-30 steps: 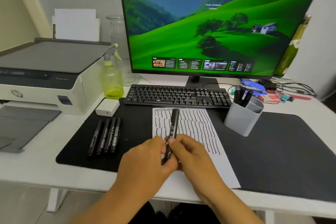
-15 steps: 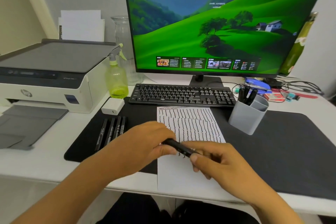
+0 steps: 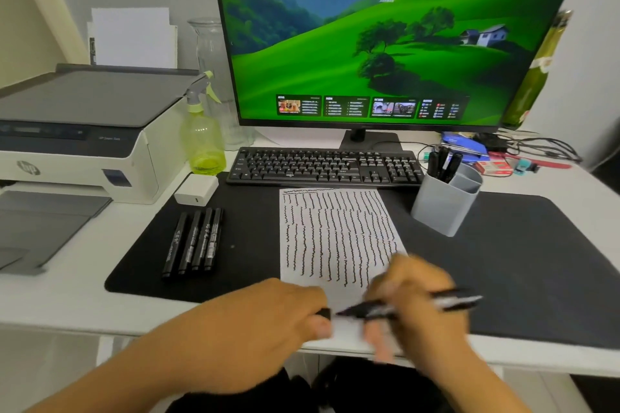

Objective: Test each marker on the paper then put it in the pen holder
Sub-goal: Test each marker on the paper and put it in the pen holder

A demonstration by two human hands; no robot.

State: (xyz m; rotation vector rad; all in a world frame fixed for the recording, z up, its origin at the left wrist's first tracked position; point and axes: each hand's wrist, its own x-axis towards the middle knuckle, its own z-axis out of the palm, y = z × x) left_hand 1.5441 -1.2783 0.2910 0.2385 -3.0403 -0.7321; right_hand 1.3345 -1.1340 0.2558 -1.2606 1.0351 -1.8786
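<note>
Paper (image 3: 335,231) is my landmark: one sheet lined with black squiggles, lying on one black mat (image 3: 503,261) on the tabletop (image 3: 60,305). I see my two hands at its near edge. My right hand (image 3: 419,305) grips one uncapped marker (image 3: 402,307), tip pointing left over the blank bottom strip of the sheet; motion blur hides the finger detail. My left hand (image 3: 278,315) pinches one black cap (image 3: 323,313) just left of that tip. Left of the sheet I count four more markers (image 3: 193,241) side by side on the mat. Right of the sheet's far corner stands one grey pen holder (image 3: 443,204) with roughly three markers in it.
</note>
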